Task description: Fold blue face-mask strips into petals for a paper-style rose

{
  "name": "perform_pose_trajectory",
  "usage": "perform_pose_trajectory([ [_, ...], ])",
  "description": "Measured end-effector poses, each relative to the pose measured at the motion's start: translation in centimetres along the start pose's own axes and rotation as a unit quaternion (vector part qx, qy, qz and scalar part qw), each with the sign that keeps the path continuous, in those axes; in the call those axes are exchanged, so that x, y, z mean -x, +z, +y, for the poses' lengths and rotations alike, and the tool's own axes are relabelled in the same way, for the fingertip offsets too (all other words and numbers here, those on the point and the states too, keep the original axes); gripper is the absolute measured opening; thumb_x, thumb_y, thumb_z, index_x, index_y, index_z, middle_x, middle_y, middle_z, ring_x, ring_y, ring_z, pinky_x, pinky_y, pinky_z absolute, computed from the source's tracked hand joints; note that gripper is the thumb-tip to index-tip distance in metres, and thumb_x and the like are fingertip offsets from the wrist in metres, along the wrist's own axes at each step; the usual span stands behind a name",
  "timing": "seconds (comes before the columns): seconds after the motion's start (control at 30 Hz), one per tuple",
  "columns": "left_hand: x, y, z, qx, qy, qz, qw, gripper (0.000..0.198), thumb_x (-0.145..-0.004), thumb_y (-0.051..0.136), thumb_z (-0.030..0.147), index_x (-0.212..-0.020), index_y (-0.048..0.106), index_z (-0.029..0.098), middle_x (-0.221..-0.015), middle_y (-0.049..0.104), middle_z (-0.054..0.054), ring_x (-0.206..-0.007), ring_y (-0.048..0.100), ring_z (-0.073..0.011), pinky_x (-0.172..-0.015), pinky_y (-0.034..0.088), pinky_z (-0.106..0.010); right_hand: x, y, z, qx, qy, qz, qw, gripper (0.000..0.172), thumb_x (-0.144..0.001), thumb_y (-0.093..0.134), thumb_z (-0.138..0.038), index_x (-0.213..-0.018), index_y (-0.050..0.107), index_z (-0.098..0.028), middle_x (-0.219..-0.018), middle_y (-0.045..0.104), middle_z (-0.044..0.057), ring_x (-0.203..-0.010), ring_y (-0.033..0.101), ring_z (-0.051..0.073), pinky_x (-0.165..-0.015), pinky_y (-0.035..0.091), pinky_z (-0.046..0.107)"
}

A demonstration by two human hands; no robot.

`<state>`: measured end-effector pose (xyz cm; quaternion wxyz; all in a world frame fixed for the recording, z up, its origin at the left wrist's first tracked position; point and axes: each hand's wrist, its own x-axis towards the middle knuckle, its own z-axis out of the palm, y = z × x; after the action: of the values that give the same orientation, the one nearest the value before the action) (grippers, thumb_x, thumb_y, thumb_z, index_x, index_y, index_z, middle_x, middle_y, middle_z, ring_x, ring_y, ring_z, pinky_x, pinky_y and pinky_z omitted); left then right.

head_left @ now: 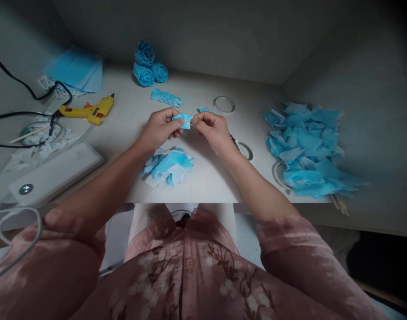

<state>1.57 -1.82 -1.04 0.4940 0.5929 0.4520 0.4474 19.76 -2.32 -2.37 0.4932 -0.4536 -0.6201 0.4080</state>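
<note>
A small folded piece of light blue fabric (186, 122) is held up over the middle of the table. My left hand (161, 126) pinches its left side between thumb and fingers. At its right edge, the fingertips of my right hand (212, 129) are closed on the same piece. Just below my left hand lies a loose pile of blue and white scraps (170, 166). Beyond the hands is a stack of blue strips (166, 97). Partly hidden behind my right wrist are scissors (245, 150), with one white-rimmed handle loop showing.
Three blue fabric roses (146, 66) stand at the back. At left are face masks (75, 71), a yellow glue gun (90, 110), black cables and a white power bank (57, 173). A tape ring (224, 104) lies behind my right hand. Blue pieces (303, 142) heap at right.
</note>
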Motion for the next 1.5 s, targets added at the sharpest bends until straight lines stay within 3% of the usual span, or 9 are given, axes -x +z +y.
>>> perform_pose_trajectory([
  [0.57, -0.23, 0.05, -0.36, 0.025, -0.004, 0.012, 1.0, 0.01, -0.085, 0.069, 0.016, -0.079, 0.061, 0.018, -0.059, 0.061, 0.004, -0.049, 0.055, -0.0067, -0.048, 0.04, -0.015, 0.05, 0.22, -0.09, -0.014, 0.011, -0.041, 0.999, 0.016, -0.083, 0.069, -0.035, -0.078, 0.064, -0.021, -0.071, 0.049, -0.003, -0.068, 0.042, 0.011, -0.065, 0.038, 0.028],
  [0.8, -0.12, 0.07, -0.25, 0.036, -0.012, 0.005, 0.999, 0.009, -0.085, 0.066, 0.015, -0.079, 0.061, 0.018, -0.06, 0.062, 0.004, -0.048, 0.055, -0.0061, -0.048, 0.04, -0.015, 0.0, 0.18, 0.16, -0.011, -0.003, -0.038, 0.999, 0.012, -0.08, 0.067, -0.033, -0.076, 0.064, -0.022, -0.072, 0.055, -0.003, -0.069, 0.043, 0.012, -0.067, 0.039, 0.028],
  [1.23, -0.42, 0.03, -0.62, 0.049, -0.017, -0.004, 0.999, 0.013, -0.087, 0.069, 0.015, -0.078, 0.061, 0.017, -0.059, 0.061, 0.004, -0.047, 0.055, -0.0055, -0.047, 0.038, -0.014, 0.0, 0.22, 0.06, -0.042, 0.031, -0.034, 0.998, 0.013, -0.079, 0.07, -0.032, -0.076, 0.064, -0.021, -0.072, 0.057, -0.003, -0.068, 0.047, 0.01, -0.063, 0.042, 0.024],
  [1.5, -0.22, 0.15, 0.02, 0.025, -0.021, 0.022, 0.999, 0.015, -0.09, 0.064, 0.009, -0.077, 0.062, 0.016, -0.057, 0.06, 0.004, -0.046, 0.053, -0.0049, -0.047, 0.038, -0.015, 0.07, -0.02, -0.34, -0.072, 0.05, -0.021, 0.996, 0.027, -0.083, 0.071, -0.047, -0.086, 0.066, -0.021, -0.079, 0.059, -0.001, -0.074, 0.054, 0.011, -0.062, 0.045, 0.022],
])
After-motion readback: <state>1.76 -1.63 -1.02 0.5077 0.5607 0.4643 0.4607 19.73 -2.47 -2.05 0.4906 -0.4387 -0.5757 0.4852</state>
